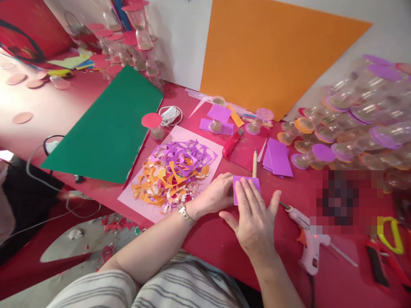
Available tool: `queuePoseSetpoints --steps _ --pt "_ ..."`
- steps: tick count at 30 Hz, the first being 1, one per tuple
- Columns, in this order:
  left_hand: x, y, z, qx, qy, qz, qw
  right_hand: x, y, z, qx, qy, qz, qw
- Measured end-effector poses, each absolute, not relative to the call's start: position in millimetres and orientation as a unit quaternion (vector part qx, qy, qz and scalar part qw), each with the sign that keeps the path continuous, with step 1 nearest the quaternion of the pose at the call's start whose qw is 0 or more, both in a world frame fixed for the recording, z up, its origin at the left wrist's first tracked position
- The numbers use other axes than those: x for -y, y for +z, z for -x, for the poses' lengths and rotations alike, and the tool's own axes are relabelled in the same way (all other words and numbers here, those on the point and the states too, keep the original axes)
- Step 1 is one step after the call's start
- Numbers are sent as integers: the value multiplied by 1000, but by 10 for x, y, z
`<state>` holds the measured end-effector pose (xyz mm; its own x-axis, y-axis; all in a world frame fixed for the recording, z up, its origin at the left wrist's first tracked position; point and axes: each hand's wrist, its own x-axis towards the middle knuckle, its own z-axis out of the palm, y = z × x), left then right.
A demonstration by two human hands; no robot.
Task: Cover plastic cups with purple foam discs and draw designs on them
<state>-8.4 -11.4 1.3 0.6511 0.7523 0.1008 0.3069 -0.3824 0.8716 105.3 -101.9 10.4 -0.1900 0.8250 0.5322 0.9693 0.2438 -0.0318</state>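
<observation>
A small purple paper square (236, 194) lies under the outstretched fingers of my right hand (257, 222), which presses flat on it with thumb and little finger spread. My left hand (220, 191) is closed at the square's left edge; what its fingers grip beneath or behind the square is hidden. Just beyond the square, a pale yellow pencil-like stick (254, 164) points away from me. To the right of my hands lies a white hot glue gun (310, 241) with a small red light. A stack of purple paper pieces (278, 157) rests ahead to the right.
A pink sheet (131, 199) bears purple and orange paper scraps (173, 171). Beyond are a red cutter (231, 145) and hourglasses (215, 125) with paper ends. More hourglasses (362, 107) are piled at right. Green board (105, 128) lies left; orange board (276, 51) leans behind. Yellow-handled scissors (393, 239) sit far right.
</observation>
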Motion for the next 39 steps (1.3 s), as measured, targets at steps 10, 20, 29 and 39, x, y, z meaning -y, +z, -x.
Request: queuePoseSetpoints --steps 10,20,29,39 --pt "104 72 127 -352 212 -798 441 1024 76 -1102 763 -152 585 230" --pt "156 25 108 -388 228 -789 418 1053 87 -1092 763 -154 581 237" --pt "132 91 160 -343 204 -806 438 1044 87 -1077 758 -149 586 244" --pt "121 4 86 -325 296 -753 489 1037 106 -1091 756 -155 585 249"
